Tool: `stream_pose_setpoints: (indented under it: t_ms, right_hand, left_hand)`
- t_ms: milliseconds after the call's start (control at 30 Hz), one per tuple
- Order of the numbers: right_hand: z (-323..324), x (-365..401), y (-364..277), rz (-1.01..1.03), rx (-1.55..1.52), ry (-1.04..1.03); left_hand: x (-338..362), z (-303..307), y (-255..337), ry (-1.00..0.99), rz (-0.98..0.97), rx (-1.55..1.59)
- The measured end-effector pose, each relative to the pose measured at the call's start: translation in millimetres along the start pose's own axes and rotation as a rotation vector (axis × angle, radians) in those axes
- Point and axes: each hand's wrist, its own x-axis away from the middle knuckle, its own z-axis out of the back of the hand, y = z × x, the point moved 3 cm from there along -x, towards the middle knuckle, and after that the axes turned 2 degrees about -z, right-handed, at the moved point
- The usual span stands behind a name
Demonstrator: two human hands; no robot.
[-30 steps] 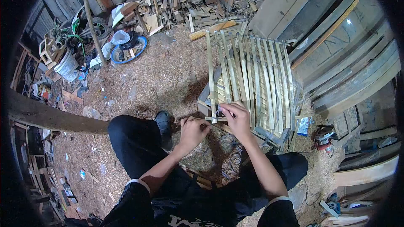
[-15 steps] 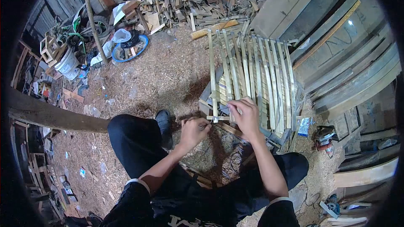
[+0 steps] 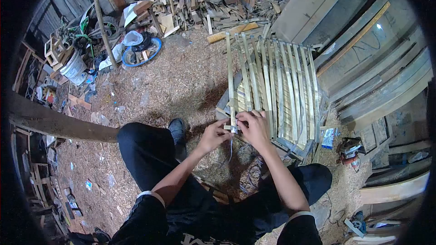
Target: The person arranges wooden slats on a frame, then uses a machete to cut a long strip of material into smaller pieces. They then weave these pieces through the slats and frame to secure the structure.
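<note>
Long pale wooden strips (image 3: pixel 293 86) lie side by side over a stack of thinner slats. The leftmost strip (image 3: pixel 230 72) reaches down to both hands. My left hand (image 3: pixel 215 136) has its fingers closed at the left side of that strip's near end, by a short crosspiece. My right hand (image 3: pixel 253 128) pinches at the right side of the same end; what lies between its fingertips is too small to name. A thin pale cord (image 3: pixel 230 150) hangs down from the joint between the hands.
A blue basin (image 3: pixel 141 53) with scraps and a white bucket (image 3: pixel 74 69) stand at the upper left. Wood offcuts (image 3: pixel 195 7) are piled at the back. A red power tool (image 3: pixel 349 153) sits at the right, and a thick beam (image 3: pixel 59 124) crosses the left.
My left hand has moved right and up to the strip's end. My right hand has shifted left and slightly down to meet it. The thin cord now hangs visibly below.
</note>
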Motion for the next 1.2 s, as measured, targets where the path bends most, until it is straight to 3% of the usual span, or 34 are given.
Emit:
stream_pose_setpoints:
  t_ms: [367,833,933,1100,1200]
  right_hand:
    - [-4.8,3.1,0.9,0.011,0.006,-0.059]
    - [4.8,8.2,1.5,0.007,-0.093,-0.094]
    - [10.7,11.7,-3.7,0.091,0.061,-0.060]
    - [10.4,13.8,0.6,-0.045,0.211,-0.058]
    - [5.4,17.5,3.3,-0.018,0.207,-0.071]
  left_hand:
    - [-10.5,-0.8,-12.0,-0.068,0.090,0.045]
    - [-14.1,-2.8,-18.7,-0.048,0.008,0.089]
    - [-10.7,-6.3,-18.4,-0.029,0.004,0.025]
    - [-10.7,-15.3,-22.8,-0.003,-0.124,-0.130]
    - [-10.3,-18.5,-27.2,0.018,-0.079,-0.136]
